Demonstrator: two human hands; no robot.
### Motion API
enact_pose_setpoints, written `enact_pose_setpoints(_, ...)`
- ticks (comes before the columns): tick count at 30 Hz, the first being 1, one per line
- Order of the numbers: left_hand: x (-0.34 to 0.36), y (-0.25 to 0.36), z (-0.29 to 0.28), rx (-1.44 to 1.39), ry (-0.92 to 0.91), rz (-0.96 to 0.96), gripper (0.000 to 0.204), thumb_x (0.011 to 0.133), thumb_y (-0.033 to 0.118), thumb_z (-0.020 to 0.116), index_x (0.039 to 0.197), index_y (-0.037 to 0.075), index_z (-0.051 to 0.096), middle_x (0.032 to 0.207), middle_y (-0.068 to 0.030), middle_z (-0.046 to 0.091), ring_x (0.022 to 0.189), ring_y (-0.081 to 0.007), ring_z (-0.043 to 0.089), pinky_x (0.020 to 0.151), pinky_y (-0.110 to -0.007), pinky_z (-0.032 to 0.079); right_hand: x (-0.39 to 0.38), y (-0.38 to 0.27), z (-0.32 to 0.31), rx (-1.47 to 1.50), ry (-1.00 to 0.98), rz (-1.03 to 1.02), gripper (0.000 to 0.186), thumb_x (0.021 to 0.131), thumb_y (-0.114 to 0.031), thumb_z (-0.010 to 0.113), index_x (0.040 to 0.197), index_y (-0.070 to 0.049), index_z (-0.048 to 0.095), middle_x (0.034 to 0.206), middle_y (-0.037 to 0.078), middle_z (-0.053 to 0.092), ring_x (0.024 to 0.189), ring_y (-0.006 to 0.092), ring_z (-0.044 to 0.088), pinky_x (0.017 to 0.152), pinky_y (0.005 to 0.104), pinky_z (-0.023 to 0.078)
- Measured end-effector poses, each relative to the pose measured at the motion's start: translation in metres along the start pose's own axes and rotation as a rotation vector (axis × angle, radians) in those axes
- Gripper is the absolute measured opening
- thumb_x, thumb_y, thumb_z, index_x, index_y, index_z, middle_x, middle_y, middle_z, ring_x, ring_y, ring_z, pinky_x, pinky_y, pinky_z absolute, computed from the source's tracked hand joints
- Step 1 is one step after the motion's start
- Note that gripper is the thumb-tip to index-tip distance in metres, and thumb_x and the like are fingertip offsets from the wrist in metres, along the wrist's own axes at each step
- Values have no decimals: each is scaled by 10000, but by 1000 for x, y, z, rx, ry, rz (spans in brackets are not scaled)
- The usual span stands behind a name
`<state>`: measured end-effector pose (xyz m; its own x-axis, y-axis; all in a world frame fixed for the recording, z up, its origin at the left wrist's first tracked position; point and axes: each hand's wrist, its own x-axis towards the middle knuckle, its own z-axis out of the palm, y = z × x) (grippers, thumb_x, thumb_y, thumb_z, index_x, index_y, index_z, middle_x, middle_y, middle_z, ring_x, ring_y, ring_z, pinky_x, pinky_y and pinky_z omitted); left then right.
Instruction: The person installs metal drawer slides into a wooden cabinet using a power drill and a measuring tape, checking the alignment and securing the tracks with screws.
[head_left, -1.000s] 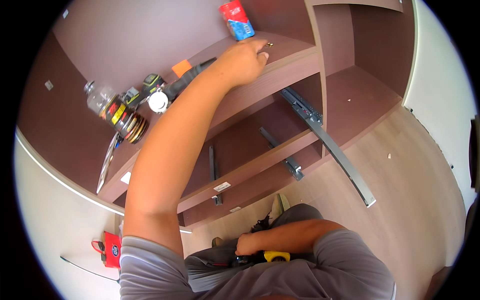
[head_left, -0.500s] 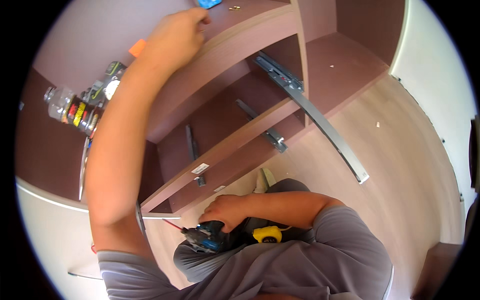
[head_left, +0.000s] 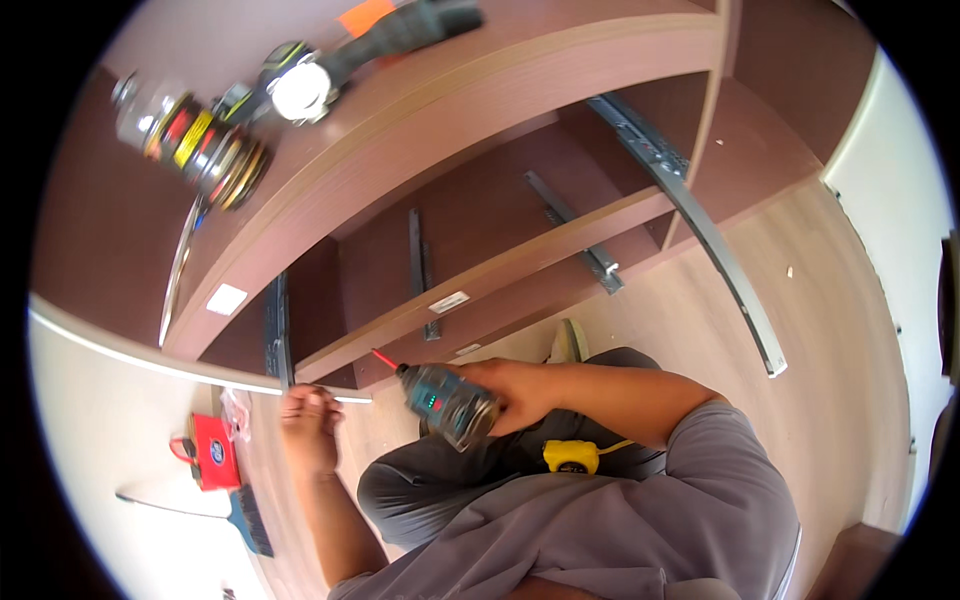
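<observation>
My right hand (head_left: 520,388) grips a cordless drill (head_left: 447,402) with a red-tipped bit that points up and left toward the cabinet. My left hand (head_left: 309,432) is closed, fingertips pressed together, beside the front end of the left drawer slide (head_left: 278,325). Whatever those fingers hold, if anything, is too small to make out. A long metal drawer slide (head_left: 715,250) sticks out of the cabinet (head_left: 450,110) on the right. Lower down, two shorter slides (head_left: 417,262) sit inside. A yellow tape measure (head_left: 571,456) rests by my lap.
On the upper shelf lie a bottle (head_left: 190,140) with a yellow label, a dark tool with a bright round face (head_left: 300,90) and an orange piece (head_left: 366,16). Left on the floor are a red box (head_left: 213,452) and a brush (head_left: 250,520). A pale panel (head_left: 880,230) stands right.
My left hand has come down from the upper shelf to the left slide's front end. The drill has been raised off my leg, its bit turned toward the cabinet. The view has shifted left.
</observation>
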<state>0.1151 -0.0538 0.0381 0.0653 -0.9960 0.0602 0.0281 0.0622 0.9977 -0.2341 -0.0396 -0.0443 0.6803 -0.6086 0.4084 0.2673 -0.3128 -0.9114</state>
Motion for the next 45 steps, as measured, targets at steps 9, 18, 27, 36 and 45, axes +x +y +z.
enact_pose_setpoints(9,-21,-87,3,-474,-14,-280,229,999,101,676,1197,-4,628,1024,-111,688,897,-188,690,757,-298,616,20,11,11,406,-32,191,483,983,-140,635,1418,33,519,1319,146,665,945,186,692,869,359,561)
enact_pose_setpoints(18,1,-104,-1,-651,-89,-321,156,995,105,685,1116,7,684,991,-127,743,854,-215,747,745,-301,635,36,-5,6,455,177,323,696,939,-352,717,1467,31,472,1288,231,657,871,214,696,784,343,582)
enact_pose_setpoints(27,16,-114,-14,-407,-69,-235,144,988,86,696,1099,-6,695,937,-127,748,827,-208,741,742,-301,619,77,-4,-19,373,83,453,688,958,-366,726,1467,21,473,1285,221,657,953,231,693,811,354,593)
enact_pose_setpoints(36,21,-95,-27,-737,-188,-375,462,986,192,717,1384,18,557,1276,-143,644,992,-197,695,801,-294,579,141,24,-24,532,187,439,746,918,-372,753,1452,59,461,1333,255,628,966,263,718,759,345,609)
enact_pose_setpoints(45,3,-124,-10,-355,-467,-386,396,1000,54,666,1379,9,560,1238,-62,644,1101,-148,624,955,-301,514,347,124,-39,896,431,373,410,1051,-316,519,1331,-18,535,1120,178,730,813,254,700,767,435,599)
